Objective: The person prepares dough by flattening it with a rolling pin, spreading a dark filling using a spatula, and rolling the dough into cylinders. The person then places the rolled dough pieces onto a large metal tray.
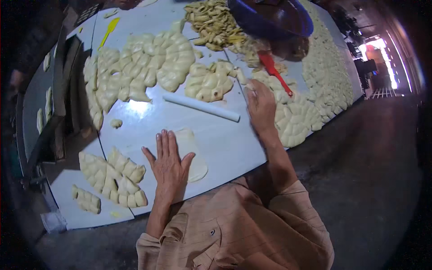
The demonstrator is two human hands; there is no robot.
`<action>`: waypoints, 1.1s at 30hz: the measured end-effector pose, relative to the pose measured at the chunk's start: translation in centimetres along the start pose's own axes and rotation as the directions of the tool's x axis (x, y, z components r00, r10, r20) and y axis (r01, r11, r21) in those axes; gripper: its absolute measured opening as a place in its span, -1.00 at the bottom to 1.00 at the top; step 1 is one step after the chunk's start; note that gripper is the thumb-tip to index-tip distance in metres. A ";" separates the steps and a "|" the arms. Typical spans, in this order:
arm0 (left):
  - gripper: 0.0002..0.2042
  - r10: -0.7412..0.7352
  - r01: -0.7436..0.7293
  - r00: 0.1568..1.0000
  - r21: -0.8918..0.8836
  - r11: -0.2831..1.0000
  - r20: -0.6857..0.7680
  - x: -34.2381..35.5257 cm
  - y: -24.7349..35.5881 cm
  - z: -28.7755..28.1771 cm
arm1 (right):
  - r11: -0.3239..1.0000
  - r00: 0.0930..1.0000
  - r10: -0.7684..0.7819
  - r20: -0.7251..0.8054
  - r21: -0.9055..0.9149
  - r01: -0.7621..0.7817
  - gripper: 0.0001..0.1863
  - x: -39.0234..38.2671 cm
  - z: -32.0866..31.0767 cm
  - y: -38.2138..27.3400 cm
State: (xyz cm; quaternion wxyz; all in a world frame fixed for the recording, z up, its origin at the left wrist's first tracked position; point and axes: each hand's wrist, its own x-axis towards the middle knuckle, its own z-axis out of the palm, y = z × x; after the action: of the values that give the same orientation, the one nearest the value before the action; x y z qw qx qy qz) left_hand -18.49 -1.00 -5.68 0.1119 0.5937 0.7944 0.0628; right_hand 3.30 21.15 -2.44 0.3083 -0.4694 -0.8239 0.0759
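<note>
My left hand (168, 157) lies flat on the white table, fingers spread, overlapping the left edge of a thin, flattened sheet of dough (196, 164). Farther forward and to the right, my right hand (262, 107) has its fingers curled at a small pale piece of dough (249, 86); the fingers partly hide it. A smooth white rolling pin (201, 107) rests slantwise on the table between the hands and the dough behind. Just left of my right hand sits a cluster of dough pieces (209, 82).
Many dough pieces (153, 58) cover the far left, with another group (105, 175) at near left. A pile of yellowish strips (211, 22), a blue basin (243, 18), a red spatula (276, 74) and a yellow spatula (109, 32) lie beyond. Small dough pieces (326, 67) spread along the right.
</note>
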 end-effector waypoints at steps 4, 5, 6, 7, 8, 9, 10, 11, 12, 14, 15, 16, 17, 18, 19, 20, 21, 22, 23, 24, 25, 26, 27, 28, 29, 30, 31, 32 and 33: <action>-0.10 0.009 -0.009 0.999 -0.002 1.000 0.031 0.4 1.0 0.8 | 0.903 0.981 0.154 -0.119 -0.387 -0.188 -0.67 3.4 -1.6 11.2; -0.10 0.004 -0.005 0.999 0.011 1.000 0.042 0.5 1.2 1.2 | 0.856 0.978 0.191 -0.083 -0.474 -0.207 -0.67 3.7 -1.6 13.2; -0.09 -0.016 0.016 0.998 -0.010 1.000 0.061 0.5 1.0 1.2 | 0.811 0.973 0.228 -0.047 -0.544 -0.216 -0.66 4.3 -1.1 14.3; -0.08 -0.039 0.042 0.998 -0.050 0.998 0.056 0.3 1.0 1.1 | 0.823 0.976 0.211 -0.055 -0.530 -0.207 -0.66 4.9 -0.7 14.9; -0.07 -0.065 0.066 0.996 -0.026 0.997 0.057 0.1 0.7 1.1 | 0.890 0.981 0.179 -0.070 -0.413 -0.192 -0.65 4.8 -0.5 15.4; -0.06 -0.093 0.094 0.994 -0.007 0.996 0.056 -0.1 0.8 1.2 | 0.942 0.986 0.144 -0.087 -0.293 -0.163 -0.64 4.9 -0.6 15.7; -0.05 -0.135 0.138 0.987 -0.031 0.990 0.088 0.1 2.0 0.2 | 0.946 0.988 0.126 -0.093 -0.289 -0.148 -0.64 4.8 -1.5 16.4; -0.06 -0.157 0.158 0.986 -0.006 0.987 0.061 -0.1 2.0 0.2 | 0.963 0.977 0.207 -0.046 -0.165 -0.211 -0.64 5.0 -2.1 16.2; -0.07 -0.200 0.202 0.978 -0.023 0.979 0.051 -0.2 2.6 0.0 | 0.958 0.959 0.282 0.010 -0.049 -0.281 -0.64 5.3 -2.9 16.1; -0.08 -0.329 0.333 0.940 -0.032 0.942 0.096 -0.3 3.4 -0.6 | 0.971 0.975 0.223 -0.026 0.097 -0.219 -0.66 6.5 -5.2 15.9; -0.08 -0.331 0.334 0.941 -0.032 0.942 0.078 -0.4 3.9 -0.4 | 0.963 0.981 0.184 -0.062 0.212 -0.167 -0.68 7.6 -6.8 16.0; -0.10 -0.401 0.405 0.913 -0.035 0.914 0.077 -0.7 4.3 -0.2 | 0.961 0.981 0.181 -0.069 0.223 -0.162 -0.68 9.2 -8.0 16.4; -0.12 -0.469 0.473 0.880 -0.039 0.880 0.076 -1.2 4.7 0.1 | 0.976 0.987 0.122 -0.107 0.193 -0.100 -0.70 11.3 -9.2 17.0; -0.14 -0.483 0.483 0.875 -0.079 0.872 0.024 -1.9 5.0 0.3 | 0.986 0.988 0.062 -0.144 0.160 -0.038 -0.72 13.5 -10.3 17.4; -0.16 -0.500 0.494 0.866 -0.116 0.862 -0.025 -2.9 5.4 0.6 | 0.991 0.991 -0.003 -0.137 0.132 0.021 -0.73 16.1 -10.9 17.8; -0.21 -0.534 0.527 0.842 -0.099 0.844 -0.073 -4.1 5.6 1.5 | 0.991 0.989 -0.070 -0.129 0.107 0.085 -0.73 18.9 -11.3 18.1; -0.22 -0.585 0.574 0.807 -0.131 0.808 -0.076 -4.5 6.6 1.5 | 0.998 0.997 -0.063 -0.038 0.028 0.065 -0.71 21.3 -11.7 18.5; -0.22 -0.655 0.643 0.749 -0.130 0.755 -0.095 -5.7 7.0 1.9 | 0.999 0.992 -0.044 0.120 -0.024 0.047 -0.70 23.7 -10.9 18.0; -0.22 -0.698 0.681 0.710 -0.159 0.715 -0.099 -6.1 7.7 2.7 | 0.992 0.965 -0.004 0.261 -0.124 0.037 -0.69 26.0 -11.9 18.0; -0.24 -0.740 0.724 0.661 -0.157 0.672 -0.123 -6.5 7.9 3.6 | 0.992 0.967 -0.013 0.255 -0.119 0.045 -0.69 28.0 -11.2 18.9; -0.24 -0.745 0.729 0.654 -0.155 0.667 -0.133 -7.0 8.2 4.2 | 0.964 0.931 -0.085 0.355 -0.206 0.166 -0.69 29.8 -9.1 20.4; -0.25 -0.768 0.756 0.625 -0.138 0.640 -0.135 -7.3 8.4 4.8 | 0.913 0.879 -0.139 0.456 -0.284 0.292 -0.69 30.9 -7.4 21.8; -0.26 -0.793 0.784 0.594 -0.123 0.609 -0.138 -7.5 8.7 5.3 | 0.913 0.878 -0.149 0.454 -0.279 0.299 -0.69 31.7 -5.9 22.8; -0.26 -0.800 0.791 0.582 -0.122 0.599 -0.148 -7.6 8.7 5.6 | 0.898 0.820 -0.147 0.553 -0.274 0.346 -0.72 32.2 -4.2 23.3; -0.26 -0.802 0.798 0.569 -0.113 0.592 -0.183 -7.7 8.8 5.9 | 0.881 0.751 -0.140 0.645 -0.266 0.392 -0.74 32.7 -2.8 23.9; -0.27 -0.804 0.805 0.554 -0.104 0.584 -0.216 -7.5 8.9 5.8 | 0.887 0.748 -0.215 0.628 -0.195 0.419 -0.74 32.4 -2.4 23.9; -0.27 -0.803 0.812 0.542 -0.095 0.576 -0.247 -7.3 9.1 5.6 | 0.886 0.744 -0.226 0.628 -0.186 0.425 -0.74 32.8 -2.4 24.2; -0.28 -0.801 0.808 0.540 -0.107 0.579 -0.258 -7.2 9.2 5.4 | 0.925 0.701 -0.255 0.666 -0.044 0.379 -0.72 33.3 -2.7 24.6; -0.28 -0.804 0.812 0.535 -0.106 0.574 -0.258 -7.2 9.2 5.4 | 0.944 0.656 -0.288 0.698 0.094 0.315 -0.71 33.5 -3.3 24.9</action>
State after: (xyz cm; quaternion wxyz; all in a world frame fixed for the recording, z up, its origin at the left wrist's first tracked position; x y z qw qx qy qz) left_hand -6.58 -5.45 -7.99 0.0076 0.1463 0.9863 0.0761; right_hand 10.90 61.73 4.54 -0.0286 -0.2671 -0.9459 0.1819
